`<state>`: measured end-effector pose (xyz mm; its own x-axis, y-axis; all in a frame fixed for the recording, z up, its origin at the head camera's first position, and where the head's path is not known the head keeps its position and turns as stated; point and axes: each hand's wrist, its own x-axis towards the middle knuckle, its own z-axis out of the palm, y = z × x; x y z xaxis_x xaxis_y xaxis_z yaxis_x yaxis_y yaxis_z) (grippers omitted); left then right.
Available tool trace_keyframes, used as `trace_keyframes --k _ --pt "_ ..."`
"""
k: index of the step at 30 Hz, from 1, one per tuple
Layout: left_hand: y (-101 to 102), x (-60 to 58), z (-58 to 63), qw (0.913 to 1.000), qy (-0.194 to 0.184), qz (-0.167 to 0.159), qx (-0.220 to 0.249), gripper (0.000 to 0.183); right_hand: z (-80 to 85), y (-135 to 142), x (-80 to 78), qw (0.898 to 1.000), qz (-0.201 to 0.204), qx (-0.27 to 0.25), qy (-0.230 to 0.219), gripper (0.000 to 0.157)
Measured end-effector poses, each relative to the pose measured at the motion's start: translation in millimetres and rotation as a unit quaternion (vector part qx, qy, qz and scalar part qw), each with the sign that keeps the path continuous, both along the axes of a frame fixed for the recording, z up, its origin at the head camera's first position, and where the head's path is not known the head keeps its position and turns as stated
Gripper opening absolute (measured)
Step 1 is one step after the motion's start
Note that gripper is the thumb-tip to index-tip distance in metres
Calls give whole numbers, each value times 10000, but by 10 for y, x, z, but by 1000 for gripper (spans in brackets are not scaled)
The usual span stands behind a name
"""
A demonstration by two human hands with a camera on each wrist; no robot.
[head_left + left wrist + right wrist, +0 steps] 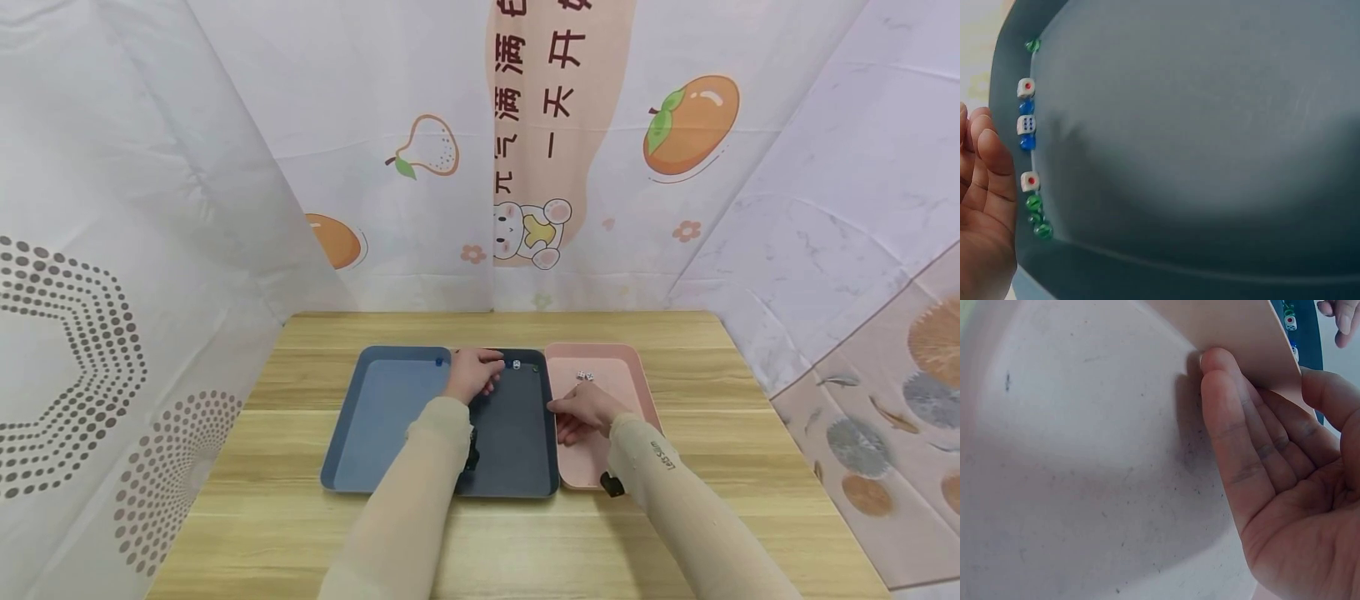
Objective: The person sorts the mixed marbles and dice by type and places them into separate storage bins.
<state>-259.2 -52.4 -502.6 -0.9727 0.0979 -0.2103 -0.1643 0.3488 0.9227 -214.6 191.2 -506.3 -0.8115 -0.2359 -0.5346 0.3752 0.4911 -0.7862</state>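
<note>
My left hand (pixel 475 372) is over the far wall of the dark tray (pixel 517 442), its fingers loosely extended and nothing visible between them. In the left wrist view, white dice (pixel 1026 124), shiny blue beads (pixel 1027 106) and round green beads (pixel 1033 203) line that wall beside the fingers (pixel 997 153). My right hand (pixel 588 408) pinches the left wall of the pink tray (pixel 647 392). Its fingers (pixel 1225 419) press the inner side while the thumb crosses the rim. Two white dice (pixel 585 376) lie in the pink tray, beyond the right hand.
A blue tray (pixel 390 433) sits left of the dark tray, with a small blue bead (pixel 438 362) near its far right corner. All three trays stand side by side on a wooden table (pixel 247 500). Printed curtains (pixel 420 225) hang behind and at both sides.
</note>
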Motion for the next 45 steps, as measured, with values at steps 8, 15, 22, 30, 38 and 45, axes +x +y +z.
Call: trace_keyframes --k 8,15,22,30,38,45 --pt "130 27 -161 9999 48 -47 -74 26 10 -3 -1 10000 -8 44 -12 35" --pt "242 70 -215 9999 -76 -36 92 26 8 2 -3 10000 20 35 3 35" --pt "352 100 -272 9996 -219 -99 138 31 7 -1 5 10000 1 54 -4 36" --pt "430 120 -276 9993 -316 -151 144 35 16 -3 10 9999 -8 121 37 36" --pt "469 113 -302 9985 -428 -321 60 41 12 4 9 10000 41 78 22 36" --pt "491 113 -319 9980 -488 -408 39 50 10 2 5 10000 46 55 -11 36"
